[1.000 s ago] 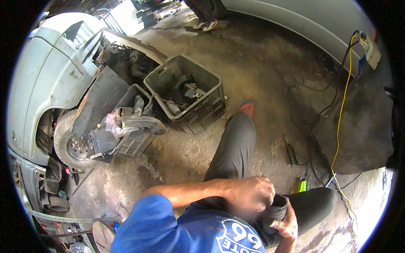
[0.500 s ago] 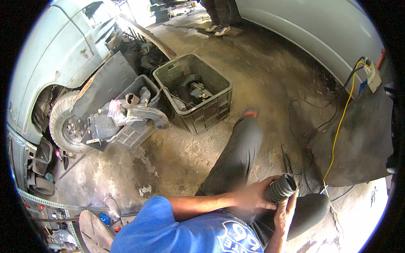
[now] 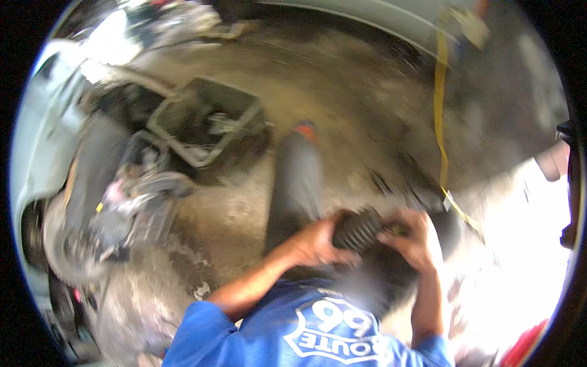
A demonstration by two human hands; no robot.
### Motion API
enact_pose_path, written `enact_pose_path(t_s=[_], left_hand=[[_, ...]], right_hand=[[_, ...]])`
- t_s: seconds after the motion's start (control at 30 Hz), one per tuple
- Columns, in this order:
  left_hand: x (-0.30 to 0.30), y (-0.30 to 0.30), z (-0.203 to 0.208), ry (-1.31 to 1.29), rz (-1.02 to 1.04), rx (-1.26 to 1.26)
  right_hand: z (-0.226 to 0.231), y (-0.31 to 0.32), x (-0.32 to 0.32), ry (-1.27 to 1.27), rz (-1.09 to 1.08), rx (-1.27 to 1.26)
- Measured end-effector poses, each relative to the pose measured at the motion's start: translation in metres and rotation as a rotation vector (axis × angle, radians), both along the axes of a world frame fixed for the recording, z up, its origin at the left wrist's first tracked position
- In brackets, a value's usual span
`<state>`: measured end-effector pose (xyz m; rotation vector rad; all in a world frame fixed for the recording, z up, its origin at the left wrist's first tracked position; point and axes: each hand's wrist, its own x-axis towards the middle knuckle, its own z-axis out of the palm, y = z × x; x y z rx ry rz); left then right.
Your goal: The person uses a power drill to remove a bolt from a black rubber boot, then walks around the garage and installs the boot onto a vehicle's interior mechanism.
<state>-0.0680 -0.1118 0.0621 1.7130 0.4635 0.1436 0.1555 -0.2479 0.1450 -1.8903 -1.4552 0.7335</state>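
Fingers of the left hand [image 3: 315, 243] and right hand [image 3: 416, 238] close around the two ends of a black ribbed rubber boot [image 3: 361, 229], held over the lap, near centre. It looks light, soft and flexible, probably greasy; the stiffer end collars seem the best hold.

Black ribbed rubber boot [image 3: 361, 227] lies sideways above the lap.

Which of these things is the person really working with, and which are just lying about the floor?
In hand:
- black ribbed rubber sleeve
- left hand, gripping it
- right hand, gripping it

Lying about:
- grey plastic crate of parts
- yellow cable
- heap of engine parts
- pale car body
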Motion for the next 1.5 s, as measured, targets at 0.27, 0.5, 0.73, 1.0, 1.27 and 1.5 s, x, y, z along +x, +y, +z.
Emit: enact_pose_path(t_s=[0.27, 0.5, 0.73, 1.0, 1.27, 1.5], left_hand=[[0.023, 0.009, -0.007, -0.027, 0.073, 0.102], [0.030, -0.002, 0.011, -0.086, 0.087, 0.257], [0.030, -0.009, 0.017, 0.027, 0.093, 0.371], [0.094, 0.063, 0.029, 0.064, 0.024, 0.729], [0.222, 0.165, 0.031, 0.165, -0.098, 0.572], [0.234, 0.183, -0.011, 0.416, -0.243, 0.331]], right_hand=[[-0.018, -0.001, 0.028, 0.206, 0.028, 0.052], [-0.011, 0.008, 0.030, 0.159, 0.015, -0.076], [-0.018, 0.010, 0.038, 0.116, 0.094, 0.030], [-0.012, 0.066, 0.093, 0.251, -0.026, 0.090], [-0.042, 0.135, 0.185, 0.394, -0.272, 0.034], [-0.115, 0.138, 0.207, 0.370, -0.043, -0.098]])
